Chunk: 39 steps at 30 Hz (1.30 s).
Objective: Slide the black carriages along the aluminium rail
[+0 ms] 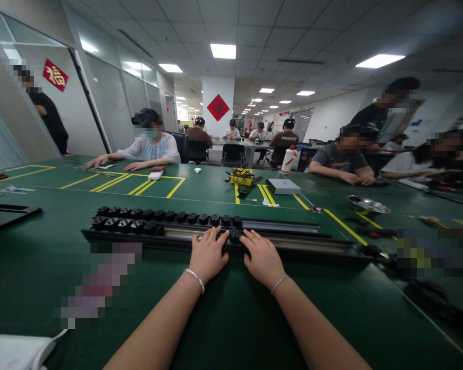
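A long black rail [308, 245] with a pale inner channel lies crosswise on the green table in front of me. My left hand [209, 253] rests on it with fingers stretched and slightly spread, thumb at the near edge. Across a small gap, my right hand [263, 257] lies on the same rail, fingers extended. One small black block [234, 235] sits in the channel between my fingertips; whether they touch it I cannot tell. Several similar blocks with silvery tops [124, 224] stand at the rail's left end. Behind, a second row of black blocks [181, 218] lines a parallel rail.
A pixelated item [100, 288] and white sheet [15, 352] lie at left, near a black frame [11, 210]. Farther back are a yellow cable-filled basket [242, 176], grey box [283, 186], metal bowl [368, 204] and white bottle [288, 160]. Several people sit around the table.
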{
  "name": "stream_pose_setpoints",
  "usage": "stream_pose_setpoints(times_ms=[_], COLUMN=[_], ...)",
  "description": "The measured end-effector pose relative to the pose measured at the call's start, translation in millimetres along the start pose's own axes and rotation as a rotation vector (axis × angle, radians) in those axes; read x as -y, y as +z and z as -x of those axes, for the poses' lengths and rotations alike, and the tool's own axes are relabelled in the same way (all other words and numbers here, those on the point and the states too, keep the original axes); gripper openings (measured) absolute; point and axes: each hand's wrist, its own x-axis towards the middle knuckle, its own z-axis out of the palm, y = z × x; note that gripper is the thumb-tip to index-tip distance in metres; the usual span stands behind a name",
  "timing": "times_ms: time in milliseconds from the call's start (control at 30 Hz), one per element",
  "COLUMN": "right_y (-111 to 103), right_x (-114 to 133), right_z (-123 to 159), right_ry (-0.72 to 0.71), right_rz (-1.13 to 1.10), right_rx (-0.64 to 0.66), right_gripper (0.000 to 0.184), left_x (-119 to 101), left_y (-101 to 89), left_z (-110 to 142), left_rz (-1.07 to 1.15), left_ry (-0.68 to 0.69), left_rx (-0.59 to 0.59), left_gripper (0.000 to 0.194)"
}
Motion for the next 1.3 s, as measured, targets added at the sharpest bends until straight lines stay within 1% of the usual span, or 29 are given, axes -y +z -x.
stream_pose_setpoints(times_ms=[400,567,767,933,1300], right_y=[0.6,0.3,-0.3,0.3,-2.3], right_x=[-1.1,-2.0,-2.1,-2.5,-1.5], right_z=[-0.7,-0.7,-1.4,-1.2,-1.3], right_ry=[-0.001,0.000,0.002,0.002,0.003], right_rz=[-0.011,-0.017,-0.014,-0.018,-0.012], right_rx=[0.003,0.012,0.024,0.023,0.035], right_gripper=[0.046,0.046,0.046,0.047,0.046], left_x=[-1.0,-1.3,-1.0,-0.3,-1.1], left_y=[-2.7,-1.3,-0.6,-0.2,-3.3], left_z=[-0.8,0.1,2.4,2.9,1.6], left_rz=[-0.007,0.001,0.000,0.003,0.007], left_ry=[-0.013,-0.004,0.019,0.027,0.008], left_rx=[0.038,0.016,-0.007,-0.020,0.035], left_gripper=[0.055,0.055,0.061,0.057,0.054])
